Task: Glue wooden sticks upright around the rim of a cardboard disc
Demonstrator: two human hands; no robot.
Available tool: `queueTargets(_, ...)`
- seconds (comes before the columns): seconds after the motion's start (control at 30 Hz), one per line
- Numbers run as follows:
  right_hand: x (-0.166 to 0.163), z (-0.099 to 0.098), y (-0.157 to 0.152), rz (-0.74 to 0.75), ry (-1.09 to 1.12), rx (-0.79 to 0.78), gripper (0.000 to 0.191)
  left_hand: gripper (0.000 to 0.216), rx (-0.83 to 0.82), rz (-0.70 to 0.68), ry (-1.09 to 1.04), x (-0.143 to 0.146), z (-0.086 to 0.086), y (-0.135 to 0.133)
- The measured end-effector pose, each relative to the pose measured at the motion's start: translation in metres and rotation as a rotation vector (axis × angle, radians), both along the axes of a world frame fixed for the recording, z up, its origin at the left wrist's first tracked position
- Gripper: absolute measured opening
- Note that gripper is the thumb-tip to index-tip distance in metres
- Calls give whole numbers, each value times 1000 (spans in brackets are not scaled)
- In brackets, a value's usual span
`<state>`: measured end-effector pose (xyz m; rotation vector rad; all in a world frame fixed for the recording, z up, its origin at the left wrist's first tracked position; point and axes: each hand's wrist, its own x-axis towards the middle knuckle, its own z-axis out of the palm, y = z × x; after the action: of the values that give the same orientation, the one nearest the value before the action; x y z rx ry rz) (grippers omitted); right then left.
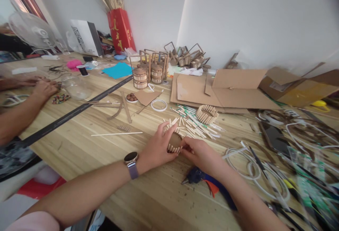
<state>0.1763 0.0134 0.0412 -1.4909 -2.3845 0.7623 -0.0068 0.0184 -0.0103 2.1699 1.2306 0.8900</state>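
My left hand [159, 146] wraps round a small round basket [174, 142] with a brown cardboard disc and short pale sticks standing round its rim. At the basket's right edge the fingers of my right hand [200, 153] are pinched together; what lies between the fingertips is too small to make out. Just beyond lies a loose pile of short wooden sticks [194, 126]. A finished-looking ring of sticks [207, 114] rests at the back of that pile. Below my right wrist lies a blue glue gun [196, 176] with an orange trigger, partly hidden by the forearm.
Flattened cardboard [196, 89] lies at the back, near small lidded baskets [140, 77]. Coils of white strip [243, 164] and a phone [274, 137] crowd the right. A white ring [159, 105] lies mid-table. Another person's hands [45, 88] work at the left, beside a glass jar [76, 86].
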Motion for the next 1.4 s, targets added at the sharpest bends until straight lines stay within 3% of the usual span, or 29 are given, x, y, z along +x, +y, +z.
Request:
queueTargets(0.73, -2, 0, -2, 6, -11, 31, 12, 99, -31, -25, -2, -1, 0, 1)
queueTargets(0.83, 2, 3, -1, -25, -18, 34, 3, 97, -25, -32, 4, -1, 0, 1)
queueTargets(0.9, 8, 7, -2, -71, -28, 45, 12, 97, -15, -32, 2, -2, 0, 0)
queueTargets(1.0, 25, 14, -10, -132, -115, 50, 9, 98, -23, -26, -4, -4, 0, 0)
queueTargets(1.17, 65, 12, -30, -197, -354, -67, 24, 108, -39, -3, -18, -3, -1, -2)
queueTargets(1.27, 83, 7, -39, -210, -377, -188, 16, 113, -22, 34, -9, 0, -2, -3)
queueTargets(1.4, 88, 4, -45, -114, -325, -315, 9, 109, -9, 66, 13, 3, -1, -4)
